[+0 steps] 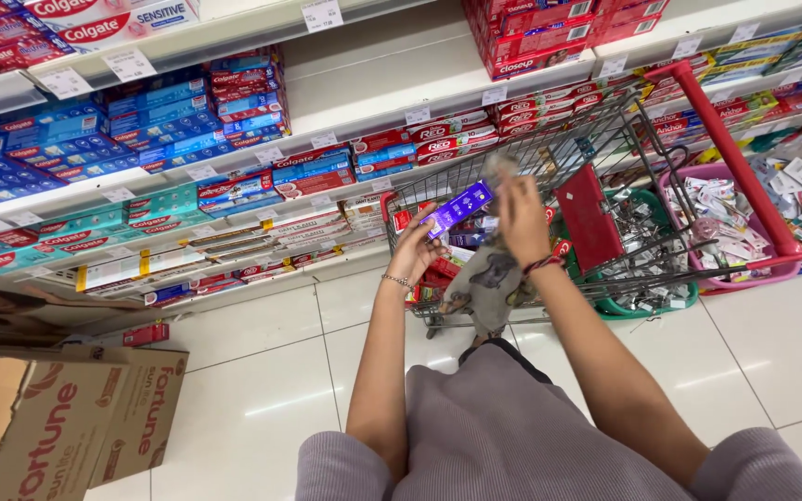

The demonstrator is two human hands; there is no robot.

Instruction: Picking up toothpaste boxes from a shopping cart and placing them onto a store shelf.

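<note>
While the long shelves (345, 93) of red and blue toothpaste boxes filled the wall, a wire shopping cart (605, 176) with a red handle stood just beside them, probably to keep the goods within easy reach. A brown cardboard carton (67, 427) lay open on the white floor at the left. Above the cart, the left hand (417, 250) had its grip closed around a purple box (457, 208), holding it tilted. The right hand (522, 218) was raised next to the box; it was blurred, so I cannot tell its grip.
</note>
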